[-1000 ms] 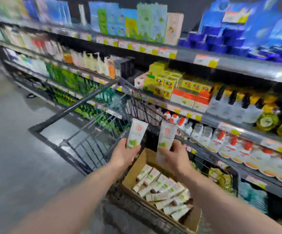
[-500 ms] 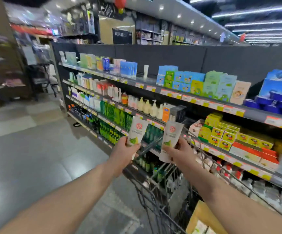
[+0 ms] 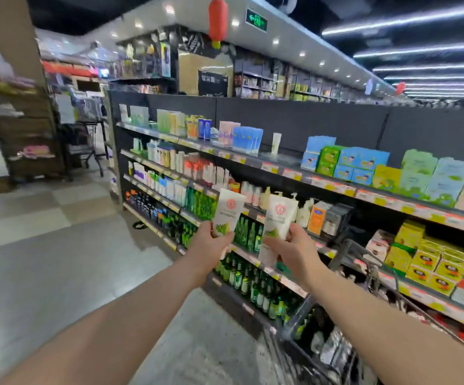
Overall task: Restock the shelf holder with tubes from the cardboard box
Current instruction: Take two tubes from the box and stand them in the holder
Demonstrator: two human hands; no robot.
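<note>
Before the shelf (image 3: 253, 162), left hand (image 3: 211, 244), right hand (image 3: 294, 250), each gripping 1 flat glossy white tube (image 3: 228, 212).

shop: supermarket aisle

long dark shelving run (image 3: 280, 162) with yellow price tags (image 3: 348, 192) along each edge. it is packed with boxed goods (image 3: 361, 159) and rows of green bottles (image 3: 253, 287). wire shopping cart (image 3: 336, 259) sits against the shelves. green exit sign (image 3: 256, 20) and strip lights (image 3: 408, 22) overhead. more displays show blurred farther back.

Hands (image 3: 210, 247) with tubes (image 3: 228, 211) up from cardboard box, now before the shelves (image 3: 322, 185).
</note>
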